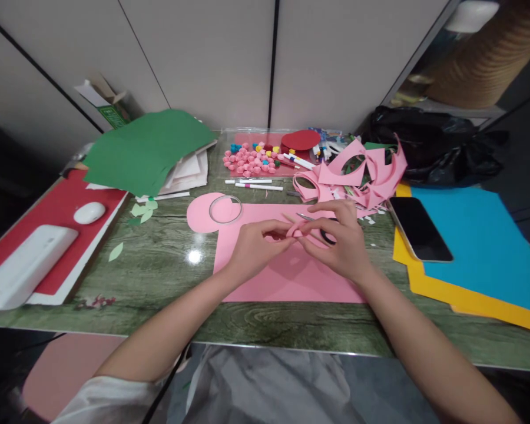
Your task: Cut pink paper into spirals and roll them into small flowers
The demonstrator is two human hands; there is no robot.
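Observation:
Between my fingertips is a small curled strip of pink paper (296, 229), held above a flat pink paper sheet (287, 282). My left hand (257, 246) pinches its left side with thumb and fingers. From the other side, my right hand (343, 238) grips it, its palm partly covering a pair of scissors (328, 236) with dark handles on the sheet. A pink paper disc (198, 213) overlaps the sheet's upper left corner, and a thin ring (211, 215) lies across both.
Behind the sheet are several small rolled paper pieces (247, 159), white pens (259, 187) and pink paper scraps (342, 171). Green paper (152, 147) and a white mouse (89, 212) are left. A phone (419, 227) rests on blue paper (490, 235) at right, near a black bag (428, 141).

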